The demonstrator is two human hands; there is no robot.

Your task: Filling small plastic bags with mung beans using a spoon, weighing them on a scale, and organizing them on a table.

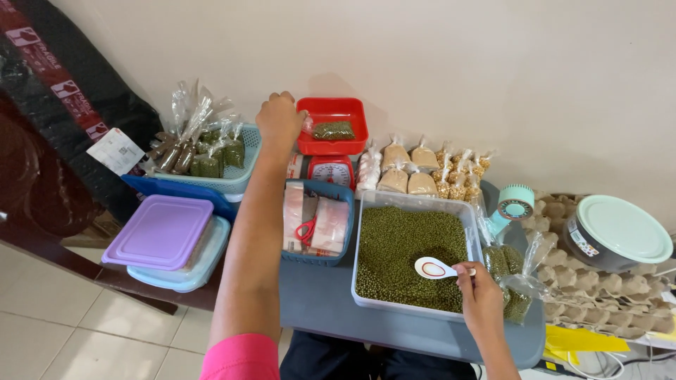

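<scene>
While the left hand (279, 119) is closing its fingers on the small bag of green beans (332, 130) lying in the red tray (332, 107) of the scale (332, 171), the right hand (477, 288) is pinching the handle of a white spoon (435, 268) over the clear tub of beans (412, 257). The step in hand appears to be weighing a filled portion. The next move likely calls for adding or removing beans with care, since another open bag (514, 278) is lying just beside the tub.
</scene>
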